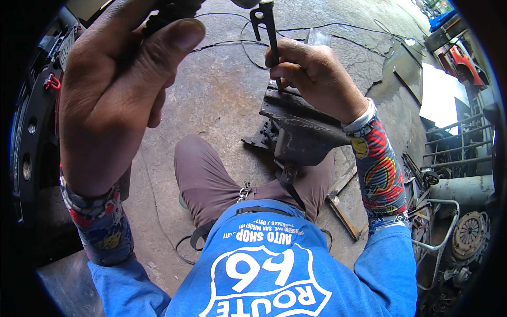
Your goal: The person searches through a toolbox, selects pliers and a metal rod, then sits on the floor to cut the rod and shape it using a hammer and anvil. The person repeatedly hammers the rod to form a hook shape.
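Note:
My right hand (311, 71) pinches a dark metal stake (272, 37) and holds it nearly upright, its hooked head at the top. The stake's lower end is partly behind my fingers, just over the jaws of a black bench vise (306, 127). My left hand (116, 90) is raised close at the upper left, its fingers wrapped round a dark ridged object (171, 13). The upper edge cuts that object off, so its kind is unclear. A rounded grey end (246, 2) shows at the top edge, near the stake's head.
A black cable (243, 45) loops over the concrete floor (211, 105). At the right stand a metal rack (454, 150), a white panel (443, 95) and a round clutch-like disc (469, 236). A vehicle bumper with a red shackle (52, 82) is at the left. An angle iron (343, 216) lies beside the vise.

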Available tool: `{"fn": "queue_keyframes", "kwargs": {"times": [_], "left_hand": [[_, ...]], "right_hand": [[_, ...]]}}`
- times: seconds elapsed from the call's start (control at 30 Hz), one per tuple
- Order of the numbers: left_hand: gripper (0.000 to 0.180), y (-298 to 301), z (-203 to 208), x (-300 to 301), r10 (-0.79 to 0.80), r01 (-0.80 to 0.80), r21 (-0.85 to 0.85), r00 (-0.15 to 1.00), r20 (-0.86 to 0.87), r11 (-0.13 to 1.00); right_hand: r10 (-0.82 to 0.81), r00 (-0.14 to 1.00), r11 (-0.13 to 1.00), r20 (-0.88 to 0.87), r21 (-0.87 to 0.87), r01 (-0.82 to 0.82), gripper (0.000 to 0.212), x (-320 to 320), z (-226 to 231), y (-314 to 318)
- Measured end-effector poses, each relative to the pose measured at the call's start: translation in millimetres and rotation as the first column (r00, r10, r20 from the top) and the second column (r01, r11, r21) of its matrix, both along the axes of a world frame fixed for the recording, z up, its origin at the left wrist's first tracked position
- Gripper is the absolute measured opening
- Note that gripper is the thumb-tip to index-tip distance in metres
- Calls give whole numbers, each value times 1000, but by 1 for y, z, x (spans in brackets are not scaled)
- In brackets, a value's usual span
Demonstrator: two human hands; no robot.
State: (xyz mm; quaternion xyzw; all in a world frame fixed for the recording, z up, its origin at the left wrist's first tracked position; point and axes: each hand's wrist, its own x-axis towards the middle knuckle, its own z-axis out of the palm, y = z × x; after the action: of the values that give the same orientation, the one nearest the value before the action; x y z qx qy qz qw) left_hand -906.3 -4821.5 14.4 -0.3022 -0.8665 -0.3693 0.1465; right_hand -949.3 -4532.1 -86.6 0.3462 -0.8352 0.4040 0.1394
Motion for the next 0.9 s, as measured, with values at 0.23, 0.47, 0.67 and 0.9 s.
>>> {"fn": "queue_keyframes", "kwargs": {"times": [0.23, 0.47, 0.67, 0.9], "left_hand": [[46, -6, 8, 4, 89, -92, -63, 995, -39, 994], [45, -12, 8, 4, 30, -30, -49, 1000, -8, 998], [45, -12, 7, 4, 26, -28, -44, 999, -42, 999], [45, -13, 10, 7, 24, -24, -41, 1000, -10, 999]], "right_hand": [[19, 994, 999, 112, -38, -14, 16, 2, 5, 1], [-30, 990, 999, 136, 34, 26, 11, 3, 7, -3], [-19, 996, 996, 86, 85, 12, 12, 2, 8, 0], [-3, 999, 999, 53, -40, 6, 22, -1, 3, -3]]}}
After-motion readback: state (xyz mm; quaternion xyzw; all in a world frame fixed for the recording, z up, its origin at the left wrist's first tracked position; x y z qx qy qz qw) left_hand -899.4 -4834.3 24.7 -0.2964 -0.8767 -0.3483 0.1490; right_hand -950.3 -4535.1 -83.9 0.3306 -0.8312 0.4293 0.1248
